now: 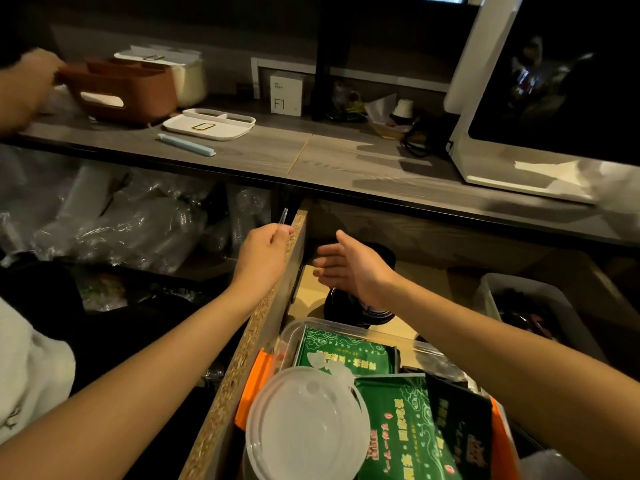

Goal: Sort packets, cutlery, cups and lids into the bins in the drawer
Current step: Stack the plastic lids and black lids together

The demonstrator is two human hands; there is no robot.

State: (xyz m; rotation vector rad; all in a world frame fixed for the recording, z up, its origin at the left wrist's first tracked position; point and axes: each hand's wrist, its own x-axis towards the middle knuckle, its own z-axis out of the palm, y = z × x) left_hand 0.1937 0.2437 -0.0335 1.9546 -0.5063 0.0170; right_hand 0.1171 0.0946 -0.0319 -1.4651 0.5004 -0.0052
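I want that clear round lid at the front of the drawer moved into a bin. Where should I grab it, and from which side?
Pinch the clear round lid at its raised rim on the near-left edge, coming from above. It lies flat on the green packets, so the rim is likely the only graspable lip, and that side is free of them.

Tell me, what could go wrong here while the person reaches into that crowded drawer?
The left hand pinches a thin clear item beside the drawer's side panel; it could slip down outside the drawer. The clear round lid lies loosely on the green packets and might slide off if bumped. The open right hand hovers over the black lids, whose stack it could knock.
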